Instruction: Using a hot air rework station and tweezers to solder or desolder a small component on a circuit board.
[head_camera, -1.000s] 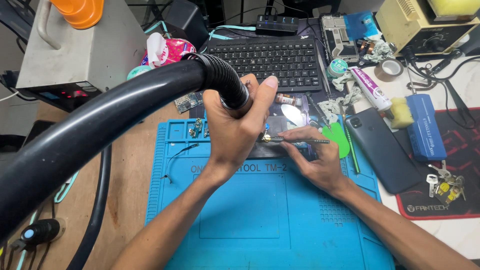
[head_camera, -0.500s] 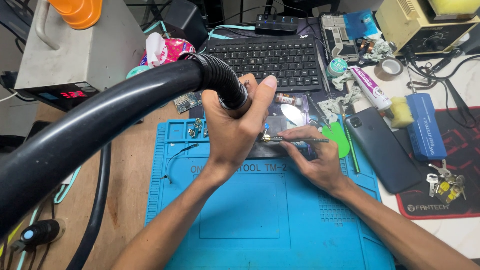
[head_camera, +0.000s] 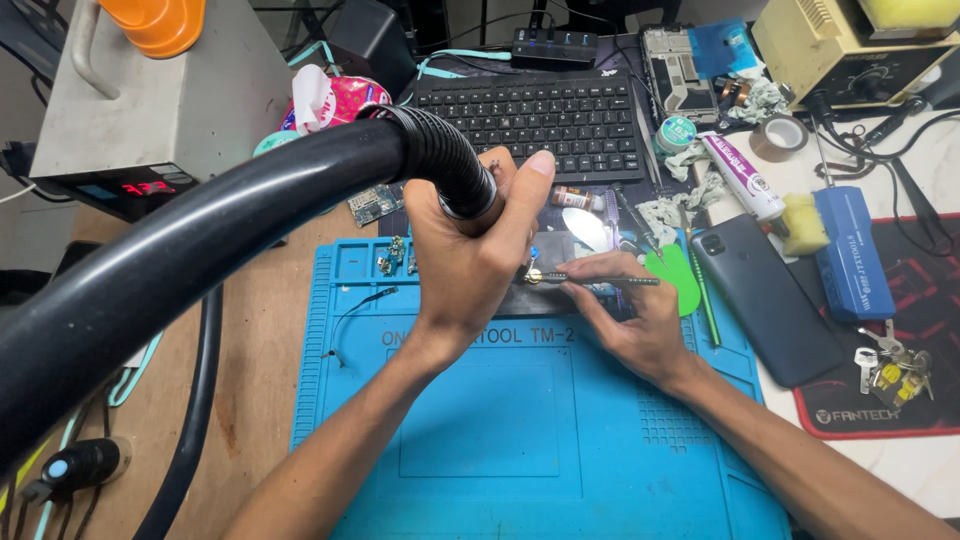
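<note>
My left hand (head_camera: 470, 255) is clenched around the black hose (head_camera: 250, 235); my right hand (head_camera: 630, 320) pinches thin tweezers (head_camera: 600, 280) over the blue mat (head_camera: 520, 440).

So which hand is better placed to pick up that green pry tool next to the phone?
Probably the right hand: it lies beside the green pry tool, though it holds tweezers. The left hand grips the black hose.

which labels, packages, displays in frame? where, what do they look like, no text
Red digit display: far left, dark panel of grey box.
White tube: right of keyboard, purple and red label.
Small round tin: beside the tube, green-white lid.
Blue tool case: right, white lettering.
</note>
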